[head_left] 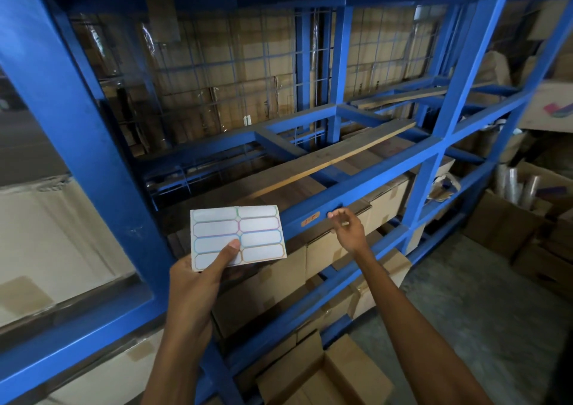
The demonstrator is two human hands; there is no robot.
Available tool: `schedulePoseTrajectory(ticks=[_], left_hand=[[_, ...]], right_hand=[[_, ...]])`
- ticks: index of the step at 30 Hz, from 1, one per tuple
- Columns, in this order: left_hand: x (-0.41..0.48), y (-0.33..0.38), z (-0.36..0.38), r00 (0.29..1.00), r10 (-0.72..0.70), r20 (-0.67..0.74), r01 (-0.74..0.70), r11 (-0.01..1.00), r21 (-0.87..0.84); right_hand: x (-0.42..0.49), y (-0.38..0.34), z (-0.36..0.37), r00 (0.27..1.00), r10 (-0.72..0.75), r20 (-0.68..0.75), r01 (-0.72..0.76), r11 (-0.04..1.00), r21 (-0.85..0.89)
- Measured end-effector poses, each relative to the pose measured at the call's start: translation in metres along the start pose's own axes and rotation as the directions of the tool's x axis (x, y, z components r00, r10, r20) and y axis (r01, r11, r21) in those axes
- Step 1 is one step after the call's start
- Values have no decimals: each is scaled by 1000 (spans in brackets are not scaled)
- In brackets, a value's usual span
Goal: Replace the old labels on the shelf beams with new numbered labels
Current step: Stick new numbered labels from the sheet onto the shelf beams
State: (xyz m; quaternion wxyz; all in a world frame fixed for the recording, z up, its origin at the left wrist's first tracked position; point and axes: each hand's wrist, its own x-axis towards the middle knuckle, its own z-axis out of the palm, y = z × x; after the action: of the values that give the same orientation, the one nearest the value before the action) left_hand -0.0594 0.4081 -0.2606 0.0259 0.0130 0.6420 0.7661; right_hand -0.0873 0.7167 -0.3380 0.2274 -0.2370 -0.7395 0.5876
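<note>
Two forearms rise from the bottom edge of the frame. The left hand (192,283), at centre, grips a label sheet (237,237), thumb pressed flat on its lower left corner and fingers hidden behind. Eight blank labels with coloured borders show on it; none carries a number yet.

The right hand (348,229) hovers just right of centre, fingers loosely curled, thumb and forefinger close together. Whether they pinch anything I cannot tell. Just left of its fingertips an old label (310,219), orange with handwriting, is stuck to the blue shelf beam (387,175) that slants toward the upper right.

The likeliest trouble is the old label tearing as it is peeled with one hand, leaving paper and glue on the paint. A new label laid over that, or over dust, would probably lift at the edges. The sheet is held by one corner only, so a tug on a fresh sticker could bend it or pull it loose toward the open cardboard box (325,373) below.
</note>
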Motion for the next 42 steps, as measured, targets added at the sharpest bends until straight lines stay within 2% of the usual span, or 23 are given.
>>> schedulePoseTrajectory(ticks=[3,5,8,11,15,18,21,24,26,29,31,32,33,35,39,42], left_hand=[[-12,-3,0,999,-36,39,36,999,18],[-20,-8,1,996,-59,64,58,998,8],[-31,-15,2,990,-95,104,96,995,2],[-47,-25,5,969,-167,180,168,986,15],[-76,-46,7,914,-277,295,261,961,95],[-108,-67,4,853,-344,392,298,938,175],[-147,-92,-7,793,-384,473,302,922,241],[-194,-120,-21,671,-465,578,304,883,357],[-231,-139,-30,544,-528,652,283,847,450],[-277,-163,-41,402,-597,694,266,801,536],[-310,-180,-48,321,-637,701,253,771,585],[-337,-188,-54,257,-665,701,223,747,626],[-346,-194,-58,245,-677,694,202,736,647],[-373,-210,-65,174,-703,690,123,711,693],[-431,-238,-78,34,-716,697,-137,688,713],[-468,-249,-86,-6,-712,702,-316,668,674]], right_hand=[[-18,7,4,993,74,-95,-68,995,71],[-37,15,7,988,114,-106,-98,984,145],[-78,29,10,989,147,-29,-136,962,237],[-132,41,11,978,201,62,-210,945,251],[-199,49,5,955,293,52,-291,882,371],[-257,53,-11,933,352,-74,-276,831,484],[-326,58,-24,916,341,-210,-204,849,488],[-402,72,-34,858,370,-358,-167,857,487],[-456,85,-42,775,426,-467,-177,855,487],[-524,102,-49,649,505,-569,-190,832,521],[-572,113,-54,544,552,-633,-205,818,537],[-609,118,-57,467,573,-673,-208,811,546],[-624,120,-57,431,588,-684,-206,802,561],[-671,127,-57,325,613,-720,-197,788,583],[-763,136,-54,72,626,-777,-187,773,606],[-812,139,-43,-63,623,-779,-194,758,622]])
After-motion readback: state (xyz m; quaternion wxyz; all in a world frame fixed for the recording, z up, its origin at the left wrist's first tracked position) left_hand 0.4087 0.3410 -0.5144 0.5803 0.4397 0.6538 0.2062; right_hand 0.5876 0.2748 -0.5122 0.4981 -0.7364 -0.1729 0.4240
